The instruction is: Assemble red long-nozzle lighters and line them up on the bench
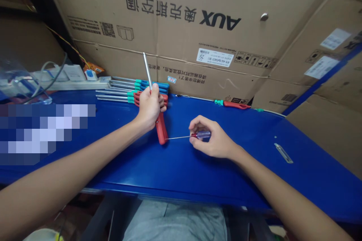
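Note:
My left hand (149, 107) is closed round a large screwdriver (161, 130), whose red handle rests on the blue table (181, 169) while its steel shaft points up and away. My right hand (214, 138) pinches a small screwdriver (198, 134) with a clear blue and red handle. Its thin shaft lies level and its tip touches the bottom end of the red handle.
A row of several screwdrivers (130, 89) with green, blue and red handles lies behind my left hand. One more red screwdriver (233, 104) lies against the cardboard boxes (198, 19). A white power strip (70, 79) and a clear plastic thing (19, 86) sit at the left.

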Tool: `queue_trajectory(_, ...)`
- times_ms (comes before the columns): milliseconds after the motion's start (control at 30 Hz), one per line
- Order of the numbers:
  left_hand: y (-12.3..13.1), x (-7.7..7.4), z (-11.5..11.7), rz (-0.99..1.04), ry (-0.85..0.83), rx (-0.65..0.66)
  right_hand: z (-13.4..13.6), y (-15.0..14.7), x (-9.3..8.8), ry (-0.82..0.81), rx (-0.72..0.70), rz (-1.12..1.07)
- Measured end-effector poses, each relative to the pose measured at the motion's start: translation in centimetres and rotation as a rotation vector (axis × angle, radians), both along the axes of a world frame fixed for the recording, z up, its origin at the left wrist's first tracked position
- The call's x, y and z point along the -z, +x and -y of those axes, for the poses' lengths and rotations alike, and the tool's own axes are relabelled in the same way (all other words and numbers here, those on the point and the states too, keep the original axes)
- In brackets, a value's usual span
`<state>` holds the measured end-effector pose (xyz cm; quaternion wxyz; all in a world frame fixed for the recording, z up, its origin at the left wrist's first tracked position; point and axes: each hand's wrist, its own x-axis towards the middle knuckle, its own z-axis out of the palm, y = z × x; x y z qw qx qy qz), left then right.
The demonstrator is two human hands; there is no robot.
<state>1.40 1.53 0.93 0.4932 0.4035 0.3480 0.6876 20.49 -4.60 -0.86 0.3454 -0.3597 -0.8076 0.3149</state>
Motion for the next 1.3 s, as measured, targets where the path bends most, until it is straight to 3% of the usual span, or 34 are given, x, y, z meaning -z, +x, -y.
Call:
queue_trajectory(367,0.02,-0.14,0.08,0.001,-0.005,-0.008,0.11,-0.26,0.05,0.054,0.057,-0.060)
queue_trajectory(567,-0.01,-0.14,0.11,-0.005,-0.010,-0.012,0.31,-0.17,-0.27,0.003,-0.004,0.008)
queue_trajectory(833,-0.11,-0.12,0.09,-0.015,0.006,-0.004,0.04,-0.06,-0.12,0.193,0.039,-0.018)
queue_trajectory(1300,-0.27,0.18,-0.03,-0.005,0.020,0.007,0.05,-0.08,-0.52,0.031,0.071,0.107)
